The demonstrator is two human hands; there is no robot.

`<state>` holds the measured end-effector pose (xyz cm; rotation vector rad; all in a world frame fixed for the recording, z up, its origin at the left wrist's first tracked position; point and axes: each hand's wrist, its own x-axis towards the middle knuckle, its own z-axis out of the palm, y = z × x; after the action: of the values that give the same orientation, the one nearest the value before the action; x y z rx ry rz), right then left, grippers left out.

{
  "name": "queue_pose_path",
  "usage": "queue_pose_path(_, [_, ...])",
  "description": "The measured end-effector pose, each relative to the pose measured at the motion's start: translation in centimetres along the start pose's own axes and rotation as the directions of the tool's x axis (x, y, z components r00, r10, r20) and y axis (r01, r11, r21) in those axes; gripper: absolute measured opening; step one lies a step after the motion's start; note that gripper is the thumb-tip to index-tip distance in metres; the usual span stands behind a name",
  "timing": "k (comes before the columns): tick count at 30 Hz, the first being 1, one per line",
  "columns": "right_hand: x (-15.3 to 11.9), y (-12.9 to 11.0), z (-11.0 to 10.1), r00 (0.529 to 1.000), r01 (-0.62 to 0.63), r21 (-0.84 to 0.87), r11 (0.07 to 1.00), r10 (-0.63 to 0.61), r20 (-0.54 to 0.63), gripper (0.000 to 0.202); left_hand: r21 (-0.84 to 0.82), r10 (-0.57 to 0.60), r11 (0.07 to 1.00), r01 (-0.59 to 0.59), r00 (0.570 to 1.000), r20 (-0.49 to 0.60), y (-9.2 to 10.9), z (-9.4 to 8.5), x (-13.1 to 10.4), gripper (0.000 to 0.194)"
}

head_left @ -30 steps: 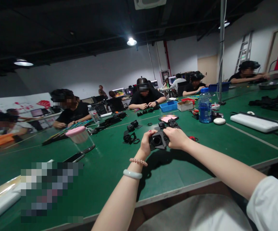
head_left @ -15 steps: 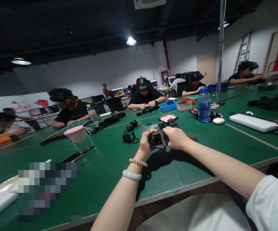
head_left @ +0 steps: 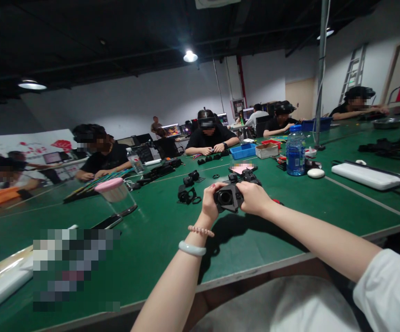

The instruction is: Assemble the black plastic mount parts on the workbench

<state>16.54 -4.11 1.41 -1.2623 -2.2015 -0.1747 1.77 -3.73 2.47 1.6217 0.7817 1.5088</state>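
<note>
Between my two hands is a black plastic housing with a round, lens-like opening (head_left: 228, 199), held above the green table (head_left: 276, 240). My left hand (head_left: 211, 202) is closed around its left side, its thumb along the edge. On the other side, my right hand (head_left: 253, 197) grips the housing's upper right, and its fingertips are partly hidden. Just left of my hands lie black ring-shaped parts (head_left: 186, 194) and another small black part (head_left: 191, 178). Behind the housing, more black parts (head_left: 249, 175) stand near a pink pad (head_left: 242, 168).
A blue-capped bottle (head_left: 295, 152), a white round case (head_left: 315, 173) and a white power strip (head_left: 366, 175) stand to the right. On the left are a pink-lidded clear container (head_left: 112, 189) and a phone (head_left: 107, 223). Blue bins (head_left: 243, 151) and several co-workers line the far side.
Both hands keep their hold on the black housing, which has tilted slightly. The whole view has shifted a little; a co-worker's hand shows more at the right edge.
</note>
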Motion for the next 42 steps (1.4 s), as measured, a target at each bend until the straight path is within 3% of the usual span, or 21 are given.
queue_pose_path(13, [-0.2,-0.8,0.0,0.996,-0.066,0.056,0.996,0.069,-0.048,0.019,0.160,0.241,0.961,-0.225,0.966,-0.091,0.4,0.5,-0.5,0.042])
queue_pose_path(23, [0.1,-1.3,-0.3,0.992,-0.112,0.068,0.991,0.116,-0.050,0.018,0.361,0.402,0.874,-0.325,0.901,-0.162,0.8,1.2,-1.0,0.040])
queue_pose_path(28, [0.1,-1.6,-0.4,0.991,-0.126,0.067,0.990,0.129,-0.046,0.019,0.395,0.427,0.859,-0.326,0.881,-0.204,0.9,1.5,-1.0,0.039])
queue_pose_path(37, [0.1,-1.9,-0.9,0.986,-0.164,0.045,0.985,0.163,0.027,0.023,0.369,0.393,0.883,-0.290,0.886,-0.244,0.9,1.7,-1.0,0.038])
queue_pose_path(42, [0.1,-1.7,-0.7,0.990,-0.138,0.074,0.988,0.140,-0.016,0.021,0.346,0.406,0.883,-0.316,0.884,-0.230,0.8,1.7,-1.0,0.036])
